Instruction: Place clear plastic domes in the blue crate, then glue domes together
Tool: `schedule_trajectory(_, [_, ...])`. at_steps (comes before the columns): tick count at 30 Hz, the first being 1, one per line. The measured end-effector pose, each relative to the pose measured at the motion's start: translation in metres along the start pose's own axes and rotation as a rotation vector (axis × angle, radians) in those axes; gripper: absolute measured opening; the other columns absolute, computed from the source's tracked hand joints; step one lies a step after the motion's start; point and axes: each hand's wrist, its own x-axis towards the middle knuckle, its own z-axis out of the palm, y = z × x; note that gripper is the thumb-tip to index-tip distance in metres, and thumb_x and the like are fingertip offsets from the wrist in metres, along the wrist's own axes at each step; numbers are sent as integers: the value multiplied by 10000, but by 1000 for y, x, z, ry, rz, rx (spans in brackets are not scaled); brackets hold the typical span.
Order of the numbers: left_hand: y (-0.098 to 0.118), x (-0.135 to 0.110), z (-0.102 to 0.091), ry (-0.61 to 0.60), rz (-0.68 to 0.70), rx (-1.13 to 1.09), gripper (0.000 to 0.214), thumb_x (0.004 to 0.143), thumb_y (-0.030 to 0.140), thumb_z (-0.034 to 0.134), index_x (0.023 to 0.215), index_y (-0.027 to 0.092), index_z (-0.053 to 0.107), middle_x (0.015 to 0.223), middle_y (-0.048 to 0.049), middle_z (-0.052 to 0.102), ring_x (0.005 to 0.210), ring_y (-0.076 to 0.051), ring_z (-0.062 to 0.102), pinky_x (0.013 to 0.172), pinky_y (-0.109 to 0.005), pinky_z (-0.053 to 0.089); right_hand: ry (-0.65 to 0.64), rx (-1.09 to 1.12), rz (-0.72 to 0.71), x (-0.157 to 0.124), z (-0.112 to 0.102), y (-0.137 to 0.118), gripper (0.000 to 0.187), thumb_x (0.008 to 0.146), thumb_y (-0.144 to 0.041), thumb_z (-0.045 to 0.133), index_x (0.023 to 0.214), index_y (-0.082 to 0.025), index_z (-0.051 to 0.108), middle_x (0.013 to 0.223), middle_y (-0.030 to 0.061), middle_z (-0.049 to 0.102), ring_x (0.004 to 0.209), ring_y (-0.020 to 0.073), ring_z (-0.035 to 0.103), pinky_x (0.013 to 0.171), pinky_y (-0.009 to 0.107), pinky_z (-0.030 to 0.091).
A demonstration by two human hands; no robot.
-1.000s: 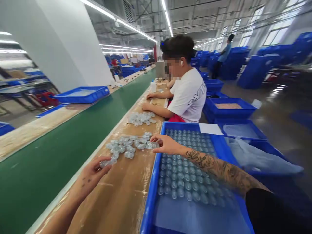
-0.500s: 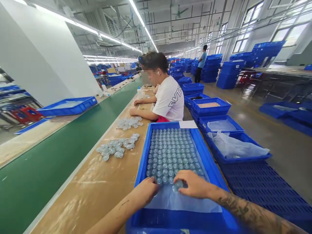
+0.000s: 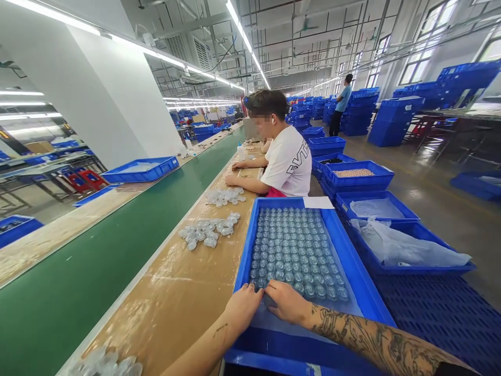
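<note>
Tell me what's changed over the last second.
The left hand and right hand moved rightward and toward the body, from the loose clear pieces to the near left part of the blue tray, close together. What they hold now is hidden. The tray and co-worker in white stayed put.

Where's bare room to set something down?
The brown tabletop between the near pile of clear pieces and the middle pile, bordered by the green belt and blue tray, is open. The belt is mostly bare. Crowded: the tray's rows of pieces, with left hand and right hand at their near-left corner.
</note>
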Motion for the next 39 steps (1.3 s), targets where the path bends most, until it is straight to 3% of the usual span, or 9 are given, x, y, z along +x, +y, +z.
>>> schedule_trajectory(4, [1,1,11,69,3,69,294,992,99,412,1097,70,685,1047,-181,695,1140,-338,597,976,-501,476,32,-28,-1,4,8,-2,525,784,125,1061,986,-68,617,995,25,427,972,301,441,984,333,444])
schedule_trajectory(8, [-4,5,17,115,-15,119,259,978,77,451,1007,43,706,972,-174,708,1100,-320,619,961,-464,496,47,-56,10,10,13,-2,512,835,70,1095,1032,-64,642,1014,44,432,1009,337,392,1007,402,385])
schedule_trajectory(16, [-4,18,36,252,-87,191,245,983,138,509,1098,79,717,1178,-188,678,1233,-333,574,992,-466,496,49,-106,49,15,20,2,497,828,10,1132,977,-75,665,1016,50,420,1010,341,371,984,409,383])
schedule_trajectory(21, [-2,28,53,321,-118,238,233,962,148,558,1092,55,727,1122,-203,699,1182,-319,607,974,-451,503,80,-120,67,15,23,2,473,779,76,1056,1036,-98,699,1078,46,393,996,328,387,928,392,420])
schedule_trajectory(27, [-2,38,68,384,-110,252,227,909,193,653,1016,17,748,968,-208,722,1078,-312,643,919,-423,527,143,-40,-16,19,-3,8,525,640,145,881,1059,-130,725,1034,5,420,965,302,433,899,343,429])
schedule_trajectory(30, [-1,36,70,414,-80,242,239,912,210,648,996,14,756,965,-211,724,1072,-320,650,900,-408,540,56,45,-184,46,-38,21,480,626,192,831,980,-113,720,958,-25,455,919,271,482,886,262,446])
schedule_trajectory(33, [-16,24,59,462,6,185,254,932,290,618,1016,94,758,1127,-184,700,1189,-331,593,963,-418,517,-35,74,-302,98,-70,32,475,700,250,815,991,-116,729,904,-57,475,842,214,531,798,138,475])
schedule_trajectory(36, [-61,9,34,526,9,-25,145,880,275,649,941,163,718,1088,-104,685,1125,-291,593,983,-396,491,11,22,-267,165,-84,34,424,843,266,808,1042,-100,725,929,-38,485,859,214,540,824,130,476])
schedule_trajectory(39, [-128,8,12,599,-208,-144,199,857,112,564,1029,137,661,1133,-117,629,1070,-259,578,990,-386,464,55,-72,-190,226,-78,27,354,958,227,862,1088,-57,695,1024,31,472,984,288,490,979,259,450])
